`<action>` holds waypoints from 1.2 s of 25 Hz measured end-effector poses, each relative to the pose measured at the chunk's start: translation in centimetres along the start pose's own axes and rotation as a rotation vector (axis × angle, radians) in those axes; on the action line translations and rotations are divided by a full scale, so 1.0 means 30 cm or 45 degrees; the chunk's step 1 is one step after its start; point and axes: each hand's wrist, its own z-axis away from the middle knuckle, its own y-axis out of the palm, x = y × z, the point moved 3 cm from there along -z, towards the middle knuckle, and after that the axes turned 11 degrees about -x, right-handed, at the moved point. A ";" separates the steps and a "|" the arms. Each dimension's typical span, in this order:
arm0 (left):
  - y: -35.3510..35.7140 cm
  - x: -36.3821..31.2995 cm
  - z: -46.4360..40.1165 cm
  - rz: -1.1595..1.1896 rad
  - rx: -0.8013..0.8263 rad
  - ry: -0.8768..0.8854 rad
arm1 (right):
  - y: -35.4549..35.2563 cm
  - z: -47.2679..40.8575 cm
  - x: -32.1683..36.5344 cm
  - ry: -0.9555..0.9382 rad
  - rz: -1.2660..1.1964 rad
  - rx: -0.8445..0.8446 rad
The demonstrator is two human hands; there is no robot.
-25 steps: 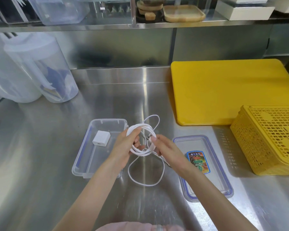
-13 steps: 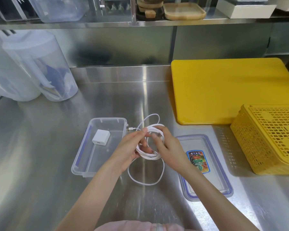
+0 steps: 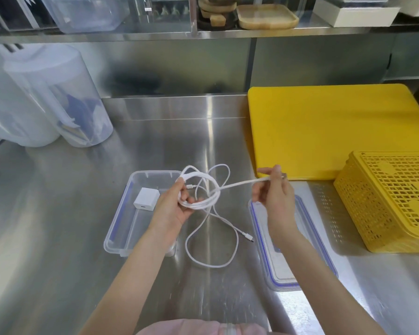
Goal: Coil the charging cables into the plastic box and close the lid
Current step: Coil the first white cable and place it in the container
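White cable coiled in left hand, right hand pinching strand

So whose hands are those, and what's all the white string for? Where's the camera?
There is no machine here. The camera sits on a person's head and looks down, so you see their own two arms reaching out over a shiny steel counter.

The white string is a charging cable. The left hand holds the loops already wound up. The right hand pinches one stretch of the cable, pulled out straight to the side. More cable lies loose on the counter, with a plug at its end.

By the left hand is a clear plastic box with a small white charger block inside. Its lid lies under the right arm. Farther right are a yellow cutting board and a yellow basket.
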 end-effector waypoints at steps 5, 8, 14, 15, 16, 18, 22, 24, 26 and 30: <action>-0.104 -0.056 -0.053 0.106 -0.137 0.023 | -0.092 -0.099 0.066 0.258 -0.424 -0.282; -0.126 -0.060 -0.061 0.096 -0.166 0.033 | -0.118 -0.123 0.092 0.222 -0.460 -0.359; -0.094 -0.034 -0.051 0.083 -0.092 -0.047 | -0.091 -0.103 0.092 0.173 -0.322 -0.268; -0.092 -0.030 -0.048 0.082 -0.092 -0.070 | -0.089 -0.097 0.089 0.121 -0.238 -0.238; -0.088 -0.028 -0.045 0.093 -0.090 -0.084 | -0.087 -0.088 0.087 0.061 -0.135 -0.187; -0.080 -0.028 -0.038 0.167 -0.079 -0.094 | -0.066 -0.055 0.072 -0.032 0.094 0.006; -0.056 -0.050 -0.031 0.321 -0.075 -0.107 | 0.004 0.053 -0.022 0.041 0.496 0.687; -0.049 -0.065 -0.020 0.374 -0.054 -0.100 | 0.034 0.101 -0.075 -0.019 0.743 0.926; -0.037 -0.070 -0.007 0.396 -0.026 -0.106 | 0.056 0.119 -0.115 -0.212 0.935 0.888; 0.001 -0.056 0.024 0.409 0.042 -0.159 | 0.079 0.112 -0.113 -0.316 0.907 0.500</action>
